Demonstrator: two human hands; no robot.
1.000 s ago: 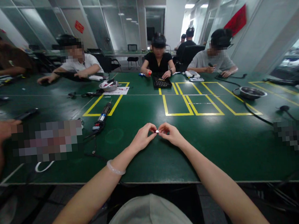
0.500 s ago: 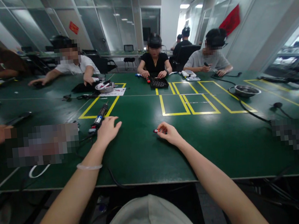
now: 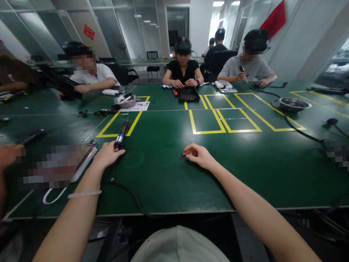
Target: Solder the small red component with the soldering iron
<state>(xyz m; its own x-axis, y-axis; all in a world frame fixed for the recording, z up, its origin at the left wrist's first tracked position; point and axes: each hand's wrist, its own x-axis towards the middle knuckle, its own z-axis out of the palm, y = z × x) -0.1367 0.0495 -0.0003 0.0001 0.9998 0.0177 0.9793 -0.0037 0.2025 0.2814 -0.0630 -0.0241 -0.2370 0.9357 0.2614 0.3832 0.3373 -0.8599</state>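
One head-worn view: looks forward and down over the desk (image 3: 167, 188); left hand (image 3: 105, 154) and right hand (image 3: 199, 155) near, glass wall (image 3: 125, 25) far behind.

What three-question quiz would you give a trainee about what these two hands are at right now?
1. Fill in: the left hand is at the near end of the dark, cylindrical ____.
2. Multiple choice: which holds the small part? (a) the left hand, (b) the right hand, (c) both hands.
3. True or false: the pale bracelet is on the right wrist.

Key: 1, tool; 2, b; 3, false.
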